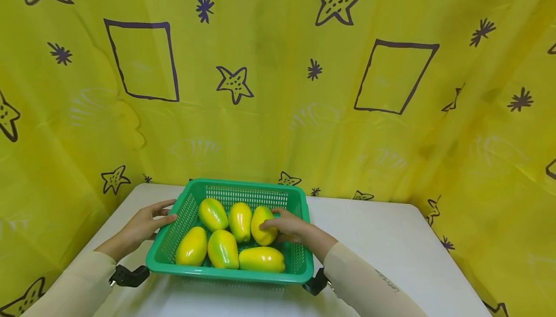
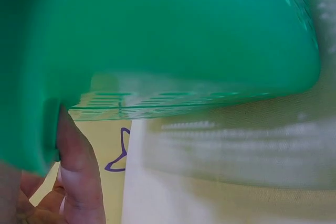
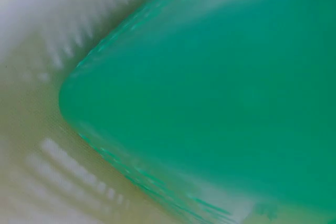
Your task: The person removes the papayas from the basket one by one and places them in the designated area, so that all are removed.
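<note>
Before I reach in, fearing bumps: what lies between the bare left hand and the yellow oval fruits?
The perforated left wall of the green plastic basket, in the head view.

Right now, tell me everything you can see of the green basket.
The green basket looks like plastic: rectangular, with rounded corners, a smooth rim and slotted, sloping walls. It stands upright, open at the top, on the white table. Six yellow-green mangoes lie inside. The left hand's grip touches its left rim; the right hand's grip reaches over its right wall, around one mango; whether it touches the basket is unclear.
</note>
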Action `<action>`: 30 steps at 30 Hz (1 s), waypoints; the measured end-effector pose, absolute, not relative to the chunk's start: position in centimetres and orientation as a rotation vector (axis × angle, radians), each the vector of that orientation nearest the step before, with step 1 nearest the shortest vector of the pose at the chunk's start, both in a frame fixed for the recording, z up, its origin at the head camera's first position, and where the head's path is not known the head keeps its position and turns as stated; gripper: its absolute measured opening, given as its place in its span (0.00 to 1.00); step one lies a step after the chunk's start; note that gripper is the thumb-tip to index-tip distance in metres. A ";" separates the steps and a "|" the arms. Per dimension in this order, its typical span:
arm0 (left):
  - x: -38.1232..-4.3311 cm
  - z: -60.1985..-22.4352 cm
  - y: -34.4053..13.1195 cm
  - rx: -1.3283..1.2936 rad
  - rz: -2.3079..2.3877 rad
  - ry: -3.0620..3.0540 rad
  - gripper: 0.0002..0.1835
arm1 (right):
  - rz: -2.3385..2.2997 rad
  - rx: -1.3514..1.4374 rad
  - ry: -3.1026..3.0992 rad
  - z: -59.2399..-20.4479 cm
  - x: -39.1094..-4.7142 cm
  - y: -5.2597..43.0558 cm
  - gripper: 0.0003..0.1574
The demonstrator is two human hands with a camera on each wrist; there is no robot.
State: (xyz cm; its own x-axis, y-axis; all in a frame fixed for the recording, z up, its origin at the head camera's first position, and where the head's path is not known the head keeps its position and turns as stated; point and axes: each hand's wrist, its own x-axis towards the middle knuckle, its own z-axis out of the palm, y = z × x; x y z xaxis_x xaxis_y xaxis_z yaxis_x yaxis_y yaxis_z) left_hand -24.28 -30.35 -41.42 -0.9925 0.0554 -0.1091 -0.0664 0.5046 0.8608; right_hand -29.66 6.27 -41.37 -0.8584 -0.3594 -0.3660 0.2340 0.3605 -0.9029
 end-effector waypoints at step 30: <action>-24.0 -41.8 -30.5 -0.002 1.572 2.587 0.39 | -1.679 -0.258 1.736 -40.6 -29.3 8.5 0.50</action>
